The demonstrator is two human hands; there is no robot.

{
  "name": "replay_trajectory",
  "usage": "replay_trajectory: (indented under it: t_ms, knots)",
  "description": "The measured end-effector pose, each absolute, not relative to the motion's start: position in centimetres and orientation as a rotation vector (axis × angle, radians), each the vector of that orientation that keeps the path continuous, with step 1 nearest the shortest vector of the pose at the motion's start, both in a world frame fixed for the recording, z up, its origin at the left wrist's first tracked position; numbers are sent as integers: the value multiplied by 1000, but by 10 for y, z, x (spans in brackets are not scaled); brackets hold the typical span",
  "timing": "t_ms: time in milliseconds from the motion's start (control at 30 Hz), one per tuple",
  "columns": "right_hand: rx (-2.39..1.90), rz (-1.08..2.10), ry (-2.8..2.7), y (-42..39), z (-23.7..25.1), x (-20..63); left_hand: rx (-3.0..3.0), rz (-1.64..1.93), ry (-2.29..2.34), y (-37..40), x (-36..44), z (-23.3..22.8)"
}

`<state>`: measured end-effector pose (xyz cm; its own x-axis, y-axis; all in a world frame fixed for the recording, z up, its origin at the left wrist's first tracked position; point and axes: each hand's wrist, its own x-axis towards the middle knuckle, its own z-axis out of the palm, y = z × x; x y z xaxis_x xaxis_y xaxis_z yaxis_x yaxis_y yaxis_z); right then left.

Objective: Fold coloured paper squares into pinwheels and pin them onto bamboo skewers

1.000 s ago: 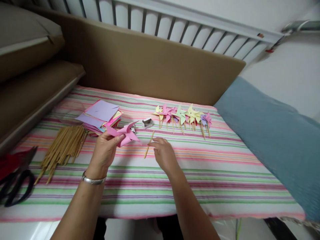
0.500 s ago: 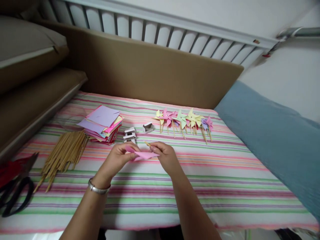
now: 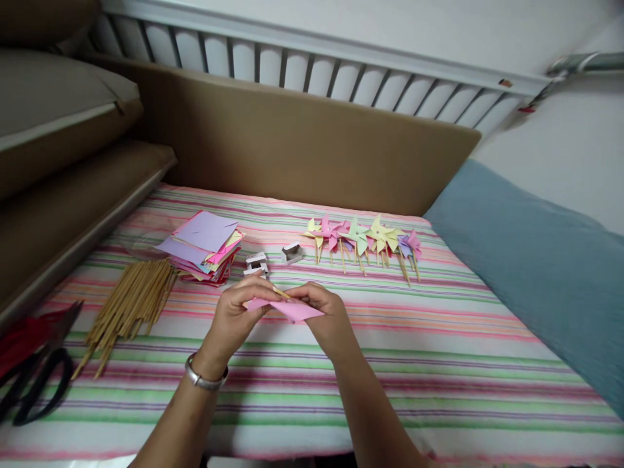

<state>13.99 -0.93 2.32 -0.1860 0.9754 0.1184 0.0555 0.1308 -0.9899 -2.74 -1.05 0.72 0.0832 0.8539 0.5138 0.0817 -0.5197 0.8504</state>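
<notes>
Hands meet at centre: left hand [image 3: 234,315] and right hand [image 3: 324,315] pinch a pink paper pinwheel [image 3: 292,310] and thin stick [image 3: 281,293] between them. Bamboo sticks [image 3: 129,304] lie at nine o'clock, paper squares [image 3: 202,244] at eleven, finished pinwheels [image 3: 363,237] at one.

Seen from a single head-worn camera, looking forward and steeply down across a pink-and-green striped cloth-covered table [image 3: 439,364]. Close on both bare hands at centre frame; row of pastel paper pinwheels on wooden sticks [image 3: 363,237] at 1 o'clock, white slatted rail [image 3: 312,62] at 12 o'clock.
</notes>
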Motion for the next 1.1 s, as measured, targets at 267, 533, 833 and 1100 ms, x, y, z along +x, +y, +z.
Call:
replay_trajectory:
  t_ms: [267, 533, 833, 1100]
  knots:
    - [-1065, 1215, -1422, -10, 20, 138, 1672, 1538, 956, -11, -25, 6]
    - [-1102, 1136, -1421, -10, 22, 137, 1631, 1527, 964, -10, -24, 6]
    - [-1123, 1137, -1407, -12, 25, 136, 1606, 1530, 974, -12, -23, 11]
    - [-1132, 1111, -1423, -12, 25, 136, 1582, 1534, 960, -12, -23, 12]
